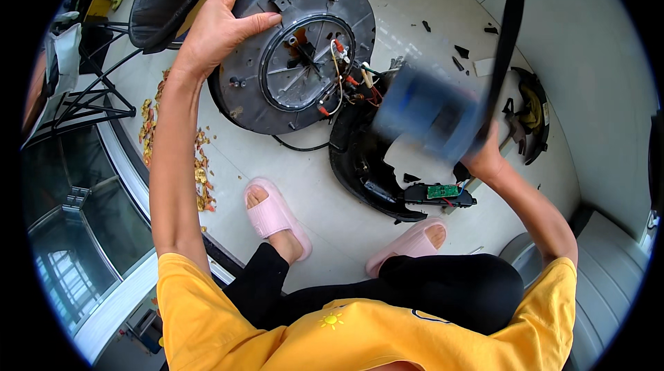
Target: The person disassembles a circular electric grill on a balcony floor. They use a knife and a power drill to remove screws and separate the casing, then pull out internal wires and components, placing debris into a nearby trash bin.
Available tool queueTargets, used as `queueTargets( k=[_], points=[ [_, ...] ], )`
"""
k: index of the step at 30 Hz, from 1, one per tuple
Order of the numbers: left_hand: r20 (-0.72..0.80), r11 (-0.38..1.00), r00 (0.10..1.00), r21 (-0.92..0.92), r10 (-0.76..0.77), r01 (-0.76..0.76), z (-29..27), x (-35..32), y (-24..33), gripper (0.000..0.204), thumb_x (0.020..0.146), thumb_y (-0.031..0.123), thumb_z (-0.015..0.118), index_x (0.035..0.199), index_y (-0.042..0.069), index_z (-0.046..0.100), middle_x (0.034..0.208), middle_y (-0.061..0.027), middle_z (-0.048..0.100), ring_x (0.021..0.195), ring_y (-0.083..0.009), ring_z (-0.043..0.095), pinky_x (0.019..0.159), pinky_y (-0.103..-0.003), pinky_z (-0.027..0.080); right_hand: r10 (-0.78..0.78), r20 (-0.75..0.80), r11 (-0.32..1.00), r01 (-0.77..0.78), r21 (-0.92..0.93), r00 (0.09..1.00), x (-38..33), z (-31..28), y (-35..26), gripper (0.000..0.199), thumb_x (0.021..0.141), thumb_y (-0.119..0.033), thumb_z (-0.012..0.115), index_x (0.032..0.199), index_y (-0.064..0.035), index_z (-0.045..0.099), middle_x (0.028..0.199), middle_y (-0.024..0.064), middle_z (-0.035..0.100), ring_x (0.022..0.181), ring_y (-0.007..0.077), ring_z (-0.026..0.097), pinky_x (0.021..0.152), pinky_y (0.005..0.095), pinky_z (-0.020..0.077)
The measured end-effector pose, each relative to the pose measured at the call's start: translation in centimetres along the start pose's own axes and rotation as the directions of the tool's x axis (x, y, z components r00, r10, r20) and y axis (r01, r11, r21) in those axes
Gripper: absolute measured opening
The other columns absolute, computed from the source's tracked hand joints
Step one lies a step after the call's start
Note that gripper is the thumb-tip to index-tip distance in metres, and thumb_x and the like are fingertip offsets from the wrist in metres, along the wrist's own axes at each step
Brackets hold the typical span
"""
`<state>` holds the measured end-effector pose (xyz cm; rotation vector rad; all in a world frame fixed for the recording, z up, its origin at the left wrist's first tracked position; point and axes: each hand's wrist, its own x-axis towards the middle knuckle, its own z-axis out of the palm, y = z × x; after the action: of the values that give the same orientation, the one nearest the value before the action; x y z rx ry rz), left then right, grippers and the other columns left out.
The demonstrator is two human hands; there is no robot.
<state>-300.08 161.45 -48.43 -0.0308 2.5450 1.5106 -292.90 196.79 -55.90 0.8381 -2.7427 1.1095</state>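
Note:
My left hand [220,33] grips the upper left edge of a round dark-grey plastic appliance base [242,98], thumb on its face and fingers behind the rim. The base is tilted up, showing a ring in its middle with wires and red connectors. These wires run to a broken black plastic housing [353,170] lying to its right. My right hand [486,156] is at a bluish-grey blocky thing [429,112], heavily smeared by motion; its fingers are mostly hidden behind it. A long black strip [510,32] rises from beside that hand to the top edge.
A green circuit board [443,192] sits on a black piece near the housing. Black plastic shards [461,51] and a curved broken piece [532,115] lie at the right. Dried peel-like scraps [202,177] are strewn at left, by a folding metal stand [100,80]. My pink slippers [277,215] are on the floor.

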Motion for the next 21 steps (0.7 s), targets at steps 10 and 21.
queueTargets(
  k=[10,21],
  points=[
    [-0.028,0.990,0.999,0.142,0.023,-0.019,-0.1,0.0,0.4,0.046,0.068,0.023,0.076,0.098,-0.006,0.058,0.083,-0.0104,0.064,0.068,-0.0121,0.061,0.063,-0.025,0.051,-0.377,-0.049,0.881,0.341,-0.328,0.925,-0.6,-0.6,-1.3,0.042,0.059,-0.006,0.069,0.100,-0.0137,0.062,0.105,0.0126,0.058,0.085,0.0261,0.058,0.067,0.0298,0.0502],
    [-0.042,0.992,0.999,0.122,0.026,-0.021,0.0,-0.2,0.5,0.043,0.067,0.024,0.076,0.095,-0.004,0.060,0.081,-0.0092,0.064,0.067,-0.0115,0.061,0.064,-0.025,0.050,0.749,0.371,0.087,-0.638,0.765,0.548,-2.8,1.3,-3.3,0.053,0.073,-0.022,0.072,0.111,0.0032,0.046,0.088,0.0077,0.055,0.074,0.0155,0.059,0.054,0.0280,0.0574]
  ],
)
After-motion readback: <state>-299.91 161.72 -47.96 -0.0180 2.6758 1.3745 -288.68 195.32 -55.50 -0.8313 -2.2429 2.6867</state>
